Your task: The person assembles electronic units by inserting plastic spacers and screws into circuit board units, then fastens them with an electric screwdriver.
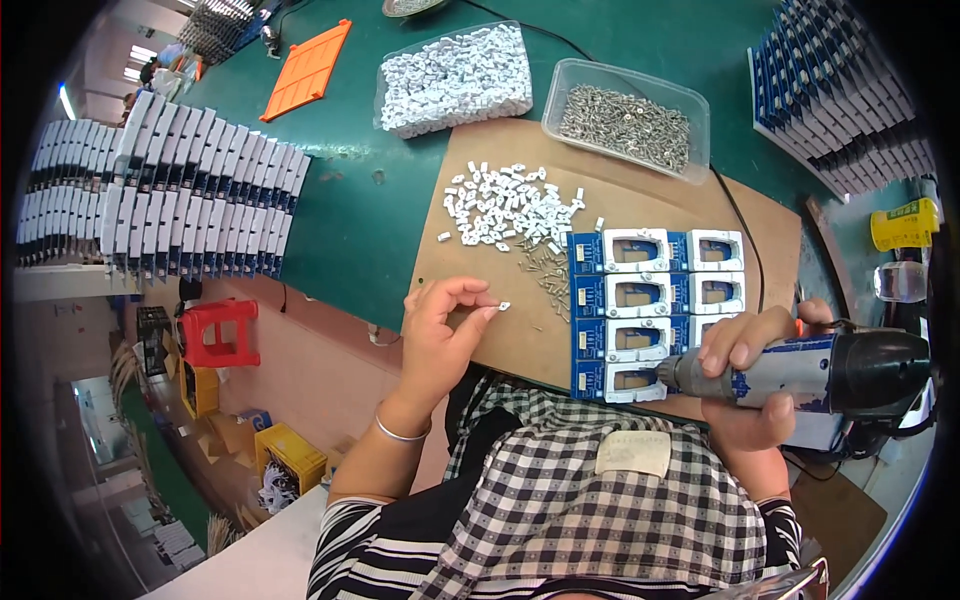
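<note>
My left hand (pixel 440 335) pinches a small white plastic piece (pixel 503 306) between thumb and fingertips, just above the brown board (pixel 470 230). My right hand (pixel 755 385) grips an electric screwdriver (pixel 810 372) lying sideways, its tip at the nearest of several blue-and-white housings (pixel 640 310) set in two columns on the board. A loose heap of white plastic pieces (pixel 510 205) and a few screws (pixel 545 270) lie on the board beyond my left hand.
At the back stand a clear tray of white pieces (pixel 455 80) and a clear tray of screws (pixel 625 120). Stacked housings fill the left (pixel 170 200) and the far right (pixel 840 95). An orange tray (pixel 308 70) lies on the green table. A red stool (pixel 218 330) stands below.
</note>
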Action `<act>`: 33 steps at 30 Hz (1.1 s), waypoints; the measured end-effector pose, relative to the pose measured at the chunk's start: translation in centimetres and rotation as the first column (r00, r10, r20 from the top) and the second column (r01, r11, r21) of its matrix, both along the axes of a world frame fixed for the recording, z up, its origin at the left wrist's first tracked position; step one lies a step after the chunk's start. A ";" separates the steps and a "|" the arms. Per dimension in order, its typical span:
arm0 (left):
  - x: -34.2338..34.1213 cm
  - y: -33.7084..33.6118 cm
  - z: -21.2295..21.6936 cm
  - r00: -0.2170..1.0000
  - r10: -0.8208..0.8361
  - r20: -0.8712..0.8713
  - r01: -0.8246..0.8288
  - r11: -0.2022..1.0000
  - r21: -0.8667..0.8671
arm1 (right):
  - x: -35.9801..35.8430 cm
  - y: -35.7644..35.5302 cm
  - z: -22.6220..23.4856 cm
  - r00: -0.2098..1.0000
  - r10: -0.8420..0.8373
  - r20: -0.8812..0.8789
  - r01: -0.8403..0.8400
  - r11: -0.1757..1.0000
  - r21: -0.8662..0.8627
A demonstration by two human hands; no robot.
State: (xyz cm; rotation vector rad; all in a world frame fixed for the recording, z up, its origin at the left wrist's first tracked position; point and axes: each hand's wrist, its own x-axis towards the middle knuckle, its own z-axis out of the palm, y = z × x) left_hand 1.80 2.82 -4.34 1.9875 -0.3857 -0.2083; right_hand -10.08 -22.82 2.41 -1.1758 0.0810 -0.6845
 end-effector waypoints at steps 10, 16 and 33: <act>-0.1 -1.2 1.6 0.973 -0.086 0.212 0.038 0.974 0.223 | -0.2 -0.3 -0.1 1.000 0.026 0.004 -0.026 0.999 0.032; -0.2 -2.3 1.3 0.889 -0.205 0.409 0.078 0.949 0.306 | -0.8 -1.2 -0.2 0.992 0.103 0.070 -0.112 0.985 0.134; -3.5 -8.6 3.6 0.826 -0.419 0.377 0.402 0.907 0.127 | -2.1 -3.5 0.6 0.981 -0.189 0.044 0.188 0.982 0.025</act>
